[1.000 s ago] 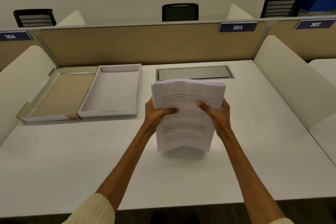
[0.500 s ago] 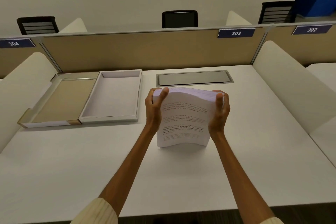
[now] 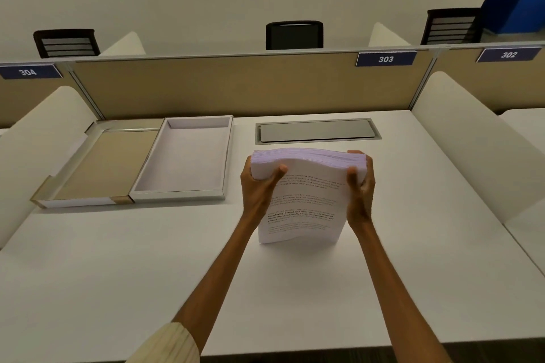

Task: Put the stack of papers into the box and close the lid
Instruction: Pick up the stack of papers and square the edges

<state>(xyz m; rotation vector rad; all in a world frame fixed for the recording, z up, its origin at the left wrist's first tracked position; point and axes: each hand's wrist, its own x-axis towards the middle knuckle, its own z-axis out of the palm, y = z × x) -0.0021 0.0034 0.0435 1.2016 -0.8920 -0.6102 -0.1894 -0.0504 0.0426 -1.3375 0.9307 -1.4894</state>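
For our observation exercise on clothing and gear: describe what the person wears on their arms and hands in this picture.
Both forearms are bare. The left arm has a cream, ribbed knit sleeve pushed up toward the elbow; only a sliver of the right sleeve may show at the bottom edge. The left hand and right hand wear no gloves, and no watch or bracelet shows on either wrist.
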